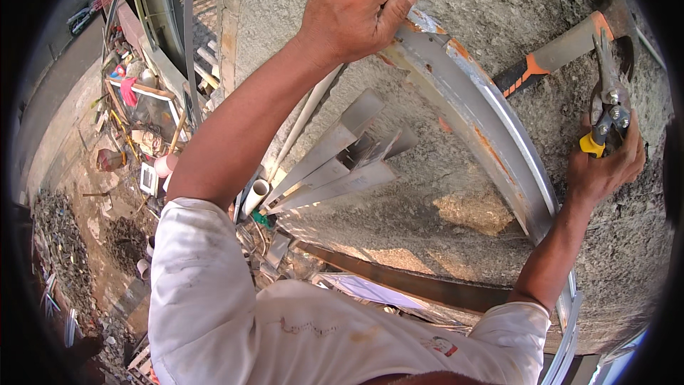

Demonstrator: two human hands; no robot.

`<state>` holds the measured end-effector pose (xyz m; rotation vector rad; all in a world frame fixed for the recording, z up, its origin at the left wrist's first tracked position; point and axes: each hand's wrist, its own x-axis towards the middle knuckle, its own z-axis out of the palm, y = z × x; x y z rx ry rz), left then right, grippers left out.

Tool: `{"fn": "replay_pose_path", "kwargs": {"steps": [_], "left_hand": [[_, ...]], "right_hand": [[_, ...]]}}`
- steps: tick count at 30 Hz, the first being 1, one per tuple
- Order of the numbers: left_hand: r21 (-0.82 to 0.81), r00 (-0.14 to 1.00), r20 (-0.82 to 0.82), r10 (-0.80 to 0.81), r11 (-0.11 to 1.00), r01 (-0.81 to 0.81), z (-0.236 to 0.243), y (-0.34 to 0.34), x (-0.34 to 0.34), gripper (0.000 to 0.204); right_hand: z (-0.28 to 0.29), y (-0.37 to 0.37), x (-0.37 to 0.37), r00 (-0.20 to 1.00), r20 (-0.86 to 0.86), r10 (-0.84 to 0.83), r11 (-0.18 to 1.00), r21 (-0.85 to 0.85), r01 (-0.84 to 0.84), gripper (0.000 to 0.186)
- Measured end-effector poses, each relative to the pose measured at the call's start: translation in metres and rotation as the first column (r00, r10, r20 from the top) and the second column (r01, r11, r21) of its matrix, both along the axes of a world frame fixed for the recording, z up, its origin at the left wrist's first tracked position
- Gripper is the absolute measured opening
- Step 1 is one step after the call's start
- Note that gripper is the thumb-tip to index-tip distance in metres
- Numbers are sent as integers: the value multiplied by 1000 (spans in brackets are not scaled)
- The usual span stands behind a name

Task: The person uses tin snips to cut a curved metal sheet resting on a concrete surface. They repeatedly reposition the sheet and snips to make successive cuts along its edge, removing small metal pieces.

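Beside the upper end of a long grey steel channel (456, 93) with rust patches, my left hand (353, 11) is closed in a fist. A white pipe (306, 117) passes behind that hand, and whether the fingers grip the pipe or the channel is hidden. My right hand (605, 160) is closed around tin snips (610, 110) with a yellow and black handle, jaws pointing away from me. Just beyond the snips lies a hammer (563, 53) with a grey, orange and black handle. The channel slants down across the rough concrete (442, 192) toward my right forearm.
Several cut metal channels (335, 164) stand in a bunch below my left arm, beside a short white pipe (255, 196). A rusty beam (406, 278) edges the concrete near me. Far below on the left, the ground (92, 214) is strewn with rubble and scrap.
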<state>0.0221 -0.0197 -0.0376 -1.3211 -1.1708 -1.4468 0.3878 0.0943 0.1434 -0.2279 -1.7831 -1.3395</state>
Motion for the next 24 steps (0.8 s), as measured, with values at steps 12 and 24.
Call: {"fn": "replay_pose_path", "kwargs": {"steps": [12,24], "left_hand": [[493,992,-4,-129,862,115,37,47,4,22],[477,996,7,-89,876,74,32,40,7,8]], "right_hand": [[0,3,1,999,-13,-48,998,48,49,85],[-2,9,1,999,-51,10,997,73,-6,81]]}}
